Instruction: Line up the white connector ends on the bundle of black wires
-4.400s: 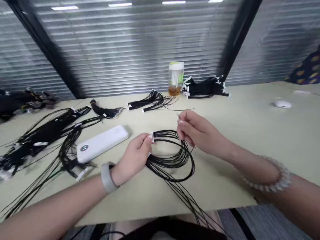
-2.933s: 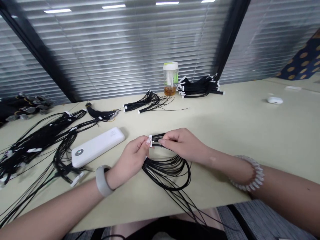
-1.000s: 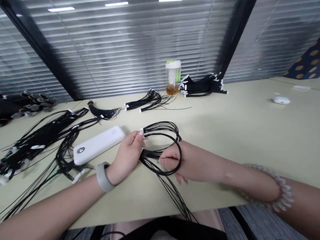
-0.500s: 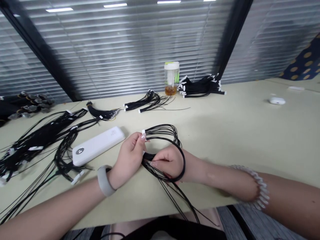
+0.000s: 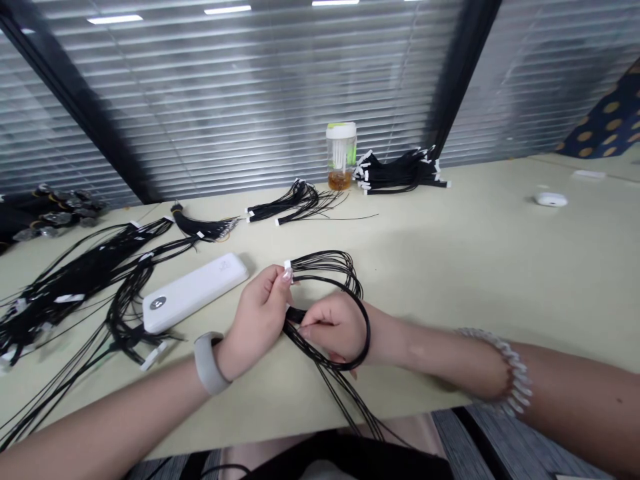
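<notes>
Just right of the white power bank (image 5: 195, 293), we hold a looped black wire harness (image 5: 327, 261) above the worktop (image 5: 450, 267). Our left hand (image 5: 260, 307), near the power bank, pinches the harness's white connector (image 5: 287, 265) in its fingers. Our right hand (image 5: 335, 327), farther right of the power bank, goes through the loop, its fingers drawn narrow on the wires just beside the left hand; a thick black strand (image 5: 369, 323) passes over it, and loose wire ends (image 5: 357, 410) trail past the worktop's near edge. We see a large heap of black cables (image 5: 95, 267) left of the power bank and a curved bundle (image 5: 203, 225) beyond it. Beyond the power bank and to its right, we have a fanned wire bundle (image 5: 300, 199), then a lidded tumbler (image 5: 341, 157) with amber liquid, beside a stack of black cables (image 5: 400, 171) with white ends. Well apart to the power bank's right lies a white earbud case (image 5: 551, 199).
</notes>
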Demonstrator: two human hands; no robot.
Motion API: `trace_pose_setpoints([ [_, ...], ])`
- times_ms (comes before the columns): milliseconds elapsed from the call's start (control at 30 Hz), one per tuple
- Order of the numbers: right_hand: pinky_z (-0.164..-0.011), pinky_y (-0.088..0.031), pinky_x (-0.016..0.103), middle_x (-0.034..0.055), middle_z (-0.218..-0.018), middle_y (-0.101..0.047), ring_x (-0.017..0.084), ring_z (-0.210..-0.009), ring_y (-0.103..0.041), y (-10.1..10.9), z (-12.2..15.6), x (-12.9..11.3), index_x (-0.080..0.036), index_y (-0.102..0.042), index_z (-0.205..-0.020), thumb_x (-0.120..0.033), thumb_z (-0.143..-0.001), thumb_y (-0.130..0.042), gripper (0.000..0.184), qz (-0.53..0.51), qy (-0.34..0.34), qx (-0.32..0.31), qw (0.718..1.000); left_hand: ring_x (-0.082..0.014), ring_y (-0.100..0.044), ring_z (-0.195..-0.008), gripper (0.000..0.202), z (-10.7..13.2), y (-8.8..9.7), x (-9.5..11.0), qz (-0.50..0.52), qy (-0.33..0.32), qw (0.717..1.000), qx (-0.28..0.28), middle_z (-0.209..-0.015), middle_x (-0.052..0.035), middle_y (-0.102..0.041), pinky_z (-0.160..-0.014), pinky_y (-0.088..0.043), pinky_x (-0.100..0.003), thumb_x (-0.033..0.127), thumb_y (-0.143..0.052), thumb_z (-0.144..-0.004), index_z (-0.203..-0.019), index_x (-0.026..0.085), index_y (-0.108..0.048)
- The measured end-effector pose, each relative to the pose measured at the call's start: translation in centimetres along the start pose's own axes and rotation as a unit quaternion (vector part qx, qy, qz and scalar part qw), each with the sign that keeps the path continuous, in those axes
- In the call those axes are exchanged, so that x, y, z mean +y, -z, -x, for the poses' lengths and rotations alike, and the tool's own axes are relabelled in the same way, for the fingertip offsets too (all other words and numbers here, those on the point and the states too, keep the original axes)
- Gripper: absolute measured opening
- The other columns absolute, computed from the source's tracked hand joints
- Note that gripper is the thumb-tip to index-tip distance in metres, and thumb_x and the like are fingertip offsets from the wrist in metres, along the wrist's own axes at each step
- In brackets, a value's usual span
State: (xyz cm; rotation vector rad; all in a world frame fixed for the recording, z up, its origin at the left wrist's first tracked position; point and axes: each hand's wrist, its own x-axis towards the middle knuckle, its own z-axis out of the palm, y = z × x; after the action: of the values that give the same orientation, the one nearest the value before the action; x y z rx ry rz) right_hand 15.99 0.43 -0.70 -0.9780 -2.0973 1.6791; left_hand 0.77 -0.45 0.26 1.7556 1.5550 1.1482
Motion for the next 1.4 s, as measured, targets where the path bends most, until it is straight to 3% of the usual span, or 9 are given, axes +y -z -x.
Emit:
trace_pose_setpoints([
  [233, -0.027, -0.033, 0.013, -0.0053, -0.045, -0.052, 0.007, -0.032, -0.046, 0.2, 0.4, 0.2, -0.017, -0.057, -0.064, -0.016, -0.07, -0.041, 0.017, 0.043, -0.004, -0.004, 0.999, -0.0098, -0.039, -0.05, 0.029, 0.0, 0.1, 0.1, -0.002, 0.006, 1.0, -0.008, -0.054, 0.0035, -0.043, -0.049, -0.034, -0.02, 0.033, -0.039, -0.087, -0.064, 0.017, -0.044],
  [367, -0.033, -0.029, 0.013, -0.0047, -0.046, -0.05, 0.005, -0.037, -0.043, 1.7, 1.5, -0.8, -0.016, -0.056, -0.057, -0.014, -0.064, -0.046, 0.012, 0.181, 0.039, 0.018, 0.983, -0.0099, -0.038, -0.048, 0.028, -0.2, 0.2, 0.5, 0.002, 0.039, 0.999, 0.002, -0.052, 0.0037, -0.043, -0.047, -0.032, -0.02, 0.033, -0.039, -0.087, -0.065, 0.017, -0.045],
  [533, -0.041, -0.029, 0.02, -0.0014, -0.048, -0.053, 0.008, -0.043, -0.042, 4.6, 2.9, -2.7, -0.017, -0.055, -0.051, -0.015, -0.063, -0.049, 0.014, 0.399, 0.049, 0.141, 0.905, -0.0108, -0.038, -0.048, 0.032, -0.6, 0.4, 0.3, 0.001, 0.076, 0.997, 0.02, -0.051, 0.0036, -0.042, -0.047, -0.032, -0.021, 0.037, -0.039, -0.088, -0.064, 0.017, -0.047],
  [700, -0.046, -0.032, 0.026, 0.0025, -0.052, -0.058, 0.016, -0.052, -0.052, 6.7, 3.4, -3.2, -0.019, -0.065, -0.063, -0.016, -0.07, -0.049, 0.018, 0.489, 0.011, 0.3, 0.819, -0.0128, -0.044, -0.055, 0.036, -0.8, 0.4, -0.1, 0.016, 0.085, 0.996, 0.034, -0.055, 0.0014, -0.047, -0.054, -0.037, -0.023, 0.041, -0.039, -0.087, -0.061, 0.018, -0.046],
  [800, -0.054, -0.04, 0.028, 0.0024, -0.06, -0.063, 0.016, -0.056, -0.055, 7.1, 3.4, -3.2, -0.018, -0.069, -0.079, -0.016, -0.074, -0.05, 0.019, 0.434, 0.08, 0.391, 0.808, -0.0134, -0.046, -0.058, 0.037, -0.9, 0.4, -0.4, 0.03, 0.079, 0.996, 0.042, -0.054, 0.0015, -0.046, -0.06, -0.038, -0.024, 0.04, -0.039, -0.087, -0.058, 0.018, -0.044],
  [900, -0.064, -0.047, 0.028, 0.0033, -0.081, -0.067, 0.016, -0.069, -0.061, 7.1, 3.1, -3.2, -0.019, -0.067, -0.094, -0.018, -0.077, -0.054, 0.021, 0.246, 0.174, 0.442, 0.845, -0.0135, -0.044, -0.057, 0.039, -0.9, 0.4, -0.8, 0.044, 0.074, 0.996, 0.034, -0.052, 0.002, -0.043, -0.059, -0.036, -0.024, 0.044, -0.038, -0.087, -0.058, 0.018, -0.044],
  [1100, -0.067, -0.053, 0.028, 0.0007, -0.08, -0.063, 0.012, -0.073, -0.061, 6.5, 2.3, -3.0, -0.02, -0.063, -0.085, -0.027, -0.084, -0.051, 0.014, -0.156, 0.273, 0.414, 0.854, -0.0133, -0.041, -0.053, 0.038, -0.7, 0.5, -0.7, 0.057, 0.085, 0.995, 0.02, -0.054, 0.0022, -0.043, -0.051, -0.032, -0.024, 0.047, -0.038, -0.086, -0.063, 0.018, -0.047],
  [1267, -0.05, -0.047, 0.021, -0.0066, -0.064, -0.052, 0.006, -0.049, -0.051, 6.3, 2.3, -3.0, -0.029, -0.044, -0.119, -0.02, -0.085, -0.047, 0.036, -0.2, 0.229, 0.338, 0.891, -0.0121, -0.037, -0.049, 0.041, -0.7, 0.5, -0.4, 0.063, 0.089, 0.994, 0.009, -0.05, 0.003, -0.041, -0.049, -0.032, -0.024, 0.05, -0.037, -0.086, -0.062, 0.018, -0.046],
  [1400, -0.052, -0.049, 0.022, -0.0047, -0.067, -0.053, 0.006, -0.05, -0.052, 5.5, 2.1, -2.9, -0.021, -0.051, -0.103, -0.023, -0.084, -0.048, 0.02, -0.178, 0.203, 0.291, 0.918, -0.0116, -0.035, -0.046, 0.041, -0.6, 0.5, -0.5, 0.06, 0.077, 0.995, -0.011, -0.049, 0.0032, -0.041, -0.047, -0.031, -0.023, 0.049, -0.037, -0.086, -0.06, 0.018, -0.044],
])
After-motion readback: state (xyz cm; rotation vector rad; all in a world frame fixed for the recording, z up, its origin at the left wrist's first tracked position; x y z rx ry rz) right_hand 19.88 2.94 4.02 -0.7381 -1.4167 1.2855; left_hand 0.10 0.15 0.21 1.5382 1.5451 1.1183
